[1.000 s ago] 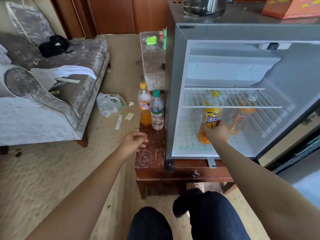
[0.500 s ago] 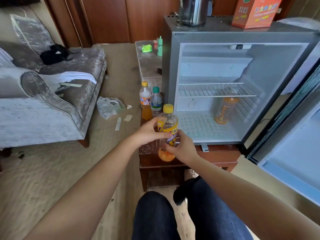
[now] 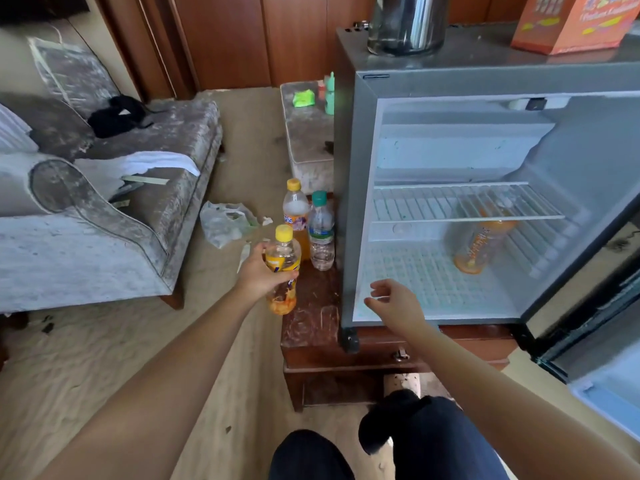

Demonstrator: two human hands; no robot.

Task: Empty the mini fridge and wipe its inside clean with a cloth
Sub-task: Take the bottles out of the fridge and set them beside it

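Note:
The grey mini fridge stands open on a low wooden stand. One orange drink bottle leans inside on the bottom floor, under the wire shelf. My left hand grips a yellow-capped orange drink bottle just above the stand's left part. Behind it stand an orange soda bottle and a clear water bottle. My right hand hovers empty, fingers loosely curled, at the fridge's front lower edge.
The fridge door hangs open at the right. A metal kettle and an orange box sit on top of the fridge. A grey sofa with a white cloth stands left; a plastic bag lies on the carpet.
My right hand took the yellow-capped bottle out of the fridge and passed it to my left hand. The right hand has let go and moved back toward the fridge.

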